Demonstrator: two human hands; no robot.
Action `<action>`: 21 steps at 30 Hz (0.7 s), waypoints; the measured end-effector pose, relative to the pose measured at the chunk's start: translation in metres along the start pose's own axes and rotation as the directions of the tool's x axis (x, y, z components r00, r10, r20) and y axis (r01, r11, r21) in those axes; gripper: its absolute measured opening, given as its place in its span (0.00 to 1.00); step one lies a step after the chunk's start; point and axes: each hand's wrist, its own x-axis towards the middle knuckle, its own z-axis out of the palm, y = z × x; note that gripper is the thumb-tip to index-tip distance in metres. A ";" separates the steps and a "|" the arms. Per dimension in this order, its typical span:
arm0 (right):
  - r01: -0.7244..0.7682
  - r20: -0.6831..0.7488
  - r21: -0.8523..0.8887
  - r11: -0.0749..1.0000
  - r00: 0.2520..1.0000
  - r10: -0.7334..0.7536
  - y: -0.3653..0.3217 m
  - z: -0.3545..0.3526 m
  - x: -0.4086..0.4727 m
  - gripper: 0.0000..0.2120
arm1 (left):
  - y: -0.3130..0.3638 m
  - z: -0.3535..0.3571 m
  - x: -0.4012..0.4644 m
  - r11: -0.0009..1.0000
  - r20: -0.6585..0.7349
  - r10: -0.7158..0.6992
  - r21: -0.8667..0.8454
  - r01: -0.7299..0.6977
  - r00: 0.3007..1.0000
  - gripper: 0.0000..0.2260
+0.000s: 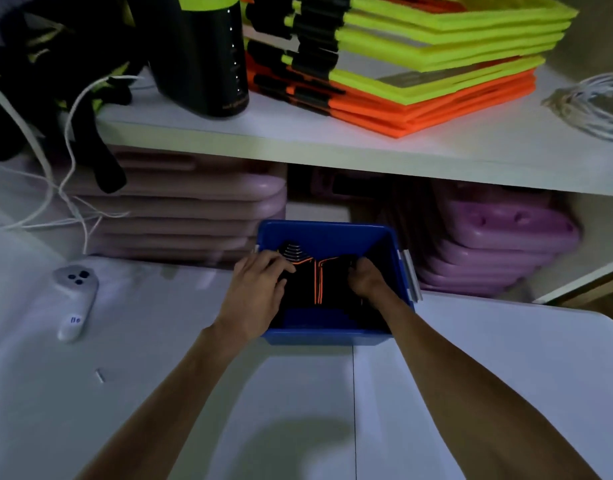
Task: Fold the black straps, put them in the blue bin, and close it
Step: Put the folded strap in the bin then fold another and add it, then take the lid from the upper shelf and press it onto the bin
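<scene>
An open blue bin stands on the white table, at its far edge. Inside lie folded black straps with orange edging. Both hands reach down into the bin. My left hand rests on the left side of the straps, fingers curled over them. My right hand grips the right side of the bundle. The bin's bottom is mostly hidden by the straps and my hands. No lid shows in this view.
A white handheld controller lies on the table at left. Behind the bin, purple pads are stacked under a white shelf. The shelf carries yellow and orange frames, a black bottle, a coiled white cable and more black straps.
</scene>
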 end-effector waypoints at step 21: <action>0.406 -0.248 -0.068 0.911 0.878 -0.410 -0.037 -0.082 -0.121 0.20 | 0.091 -0.080 0.028 0.999 -0.133 0.038 -0.033 -0.043 0.990 0.16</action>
